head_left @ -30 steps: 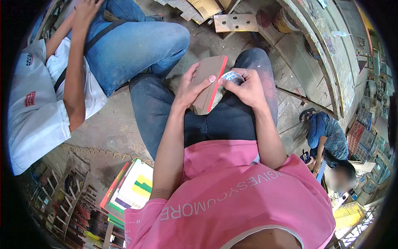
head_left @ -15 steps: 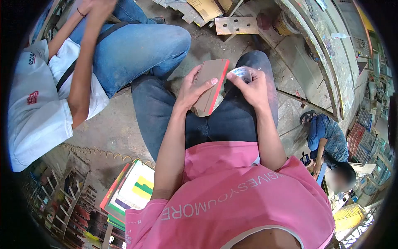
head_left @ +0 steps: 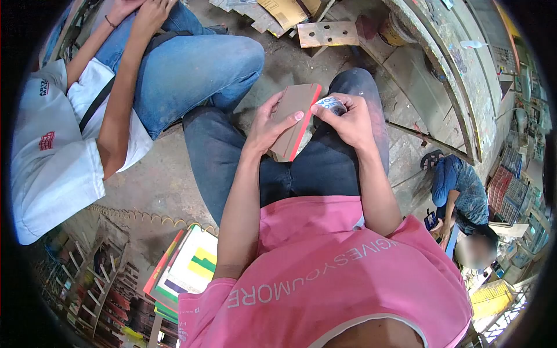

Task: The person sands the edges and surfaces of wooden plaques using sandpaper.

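Grey floor (head_left: pixel 145 188), block (head_left: pixel 296 103) between hands (head_left: pixel 267 129) (head_left: pixel 354 122)

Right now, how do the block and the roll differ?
Colour: the block is brown with a red edge; the roll shows white with blue lettering.
Shape: the block is long and flat-faced; the roll is shorter and curved.
Grip: left hand has the block, right hand the roll.
Both are held.
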